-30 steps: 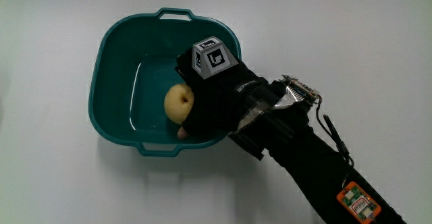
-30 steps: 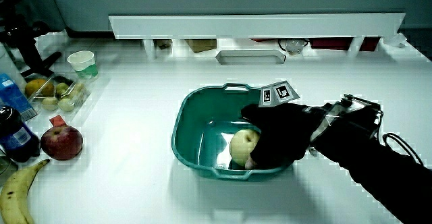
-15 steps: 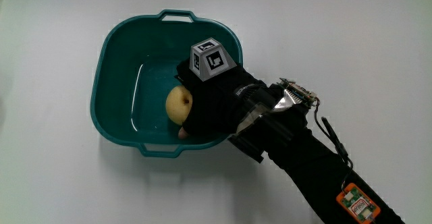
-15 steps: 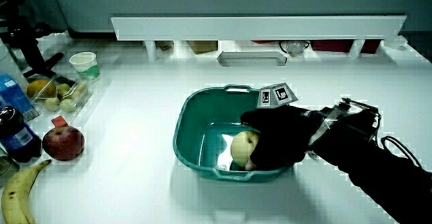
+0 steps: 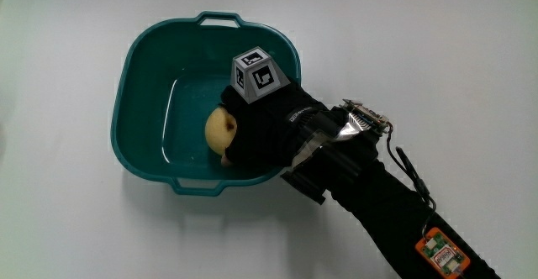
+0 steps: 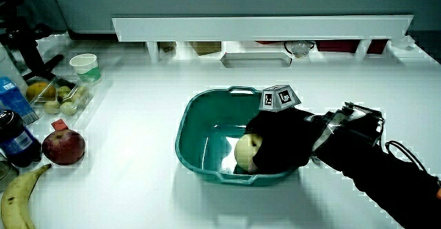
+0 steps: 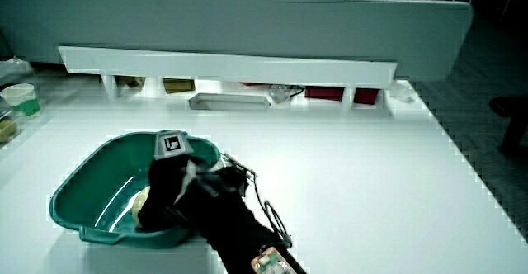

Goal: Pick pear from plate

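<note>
A pale yellow pear (image 5: pixel 220 130) (image 6: pixel 245 150) lies inside a teal basin (image 5: pixel 143 69) (image 6: pixel 200 118) (image 7: pixel 82 183) with two handles. The black-gloved hand (image 5: pixel 256 128) (image 6: pixel 279 141) (image 7: pixel 165 193) reaches into the basin over its rim, and its fingers are curled around the pear. A small patterned cube (image 5: pixel 255 75) (image 6: pixel 278 97) (image 7: pixel 170 144) rides on the back of the hand. The glove hides part of the pear; in a side view only a sliver of the pear (image 7: pixel 141 200) shows.
At the table's edge in a side view stand a red apple (image 6: pixel 63 147), a banana (image 6: pixel 18 200), a dark bottle (image 6: pixel 15 138), a paper cup (image 6: pixel 84 65) and a clear tray of small fruit (image 6: pixel 58 98). A low white partition (image 6: pixel 262 27) (image 7: pixel 223 66) runs along the table's end.
The hand has closed a little further around the pear, with the cube shifted slightly toward the basin's middle. The pear and basin stay in place.
</note>
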The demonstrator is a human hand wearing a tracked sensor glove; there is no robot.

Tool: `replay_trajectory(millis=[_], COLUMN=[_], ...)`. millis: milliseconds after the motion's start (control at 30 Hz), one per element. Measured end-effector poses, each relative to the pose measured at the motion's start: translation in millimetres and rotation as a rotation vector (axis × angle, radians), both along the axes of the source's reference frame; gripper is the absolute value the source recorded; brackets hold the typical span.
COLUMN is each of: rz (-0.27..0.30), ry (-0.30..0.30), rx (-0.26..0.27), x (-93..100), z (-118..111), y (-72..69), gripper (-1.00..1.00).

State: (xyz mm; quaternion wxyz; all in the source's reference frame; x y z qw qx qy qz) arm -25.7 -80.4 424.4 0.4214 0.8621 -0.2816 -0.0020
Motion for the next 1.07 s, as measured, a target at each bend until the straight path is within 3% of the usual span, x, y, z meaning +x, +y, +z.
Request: replay_trajectory(millis=[33,133,200,400,800,833,967,1067], rz=[-0.003,-0.019,-0.028,-0.025,-0.011,-0.015,-0.004,0.000], ry=[-0.009,-0.015,0.004,-0.047,-0.077,-0.076,-0.096,-0.106], rx=[0.023,0.021,0.018,0.027,0.120,0.100,0.124,0.110], x=[-0.2,-2.1,-1.8,4.1,22.8,25.3,34.4,42.0], z=[-1,-4,-3,-14,-65,-67,-84,-93], y=[0.3,1.3,2.2,-3.0,-12.3,-12.9,-15.2,-15.4], gripper=[0.89,1.00,1.00,1.00,1.00,1.00,1.00,1.00])
